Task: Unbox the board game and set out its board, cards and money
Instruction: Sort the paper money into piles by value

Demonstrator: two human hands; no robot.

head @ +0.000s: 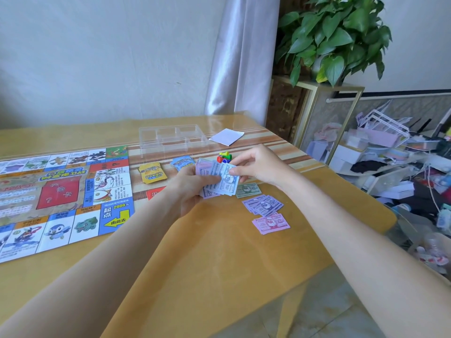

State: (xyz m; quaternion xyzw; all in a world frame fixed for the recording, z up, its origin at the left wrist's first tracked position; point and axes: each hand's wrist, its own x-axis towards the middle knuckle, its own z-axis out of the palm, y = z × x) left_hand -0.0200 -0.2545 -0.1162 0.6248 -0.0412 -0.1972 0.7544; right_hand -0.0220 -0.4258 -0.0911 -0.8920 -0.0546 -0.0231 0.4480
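**Both hands on a fan of play money above the table**

While both forearms reach forward over the yellow table (219,252), the two hands meet above its middle. The left hand (188,189) has its fingers curled around a fanned bundle of banknotes (219,180), blue and purple, and holds it from below. The right hand (256,167) pinches the top blue note at its right edge between thumb and fingers. The hands are close together, joined by the bundle.

Nearest to the person, on the right of the hands, lies a small pink pile of notes (271,223). Just behind it lies a purple pile (263,205), and then a green pile (248,190), which is just beside the right wrist.

On the left, the game board (61,191) lies unfolded and flat on the table, well apart from the hands. A red card deck (153,192) shows partly behind the left wrist. Farther away lie a yellow card deck (152,172) and a blue card deck (182,162). Small coloured game pieces (224,157) stand just behind the hands.

At the far side lie a clear plastic tray (170,137) and a white paper (226,136).
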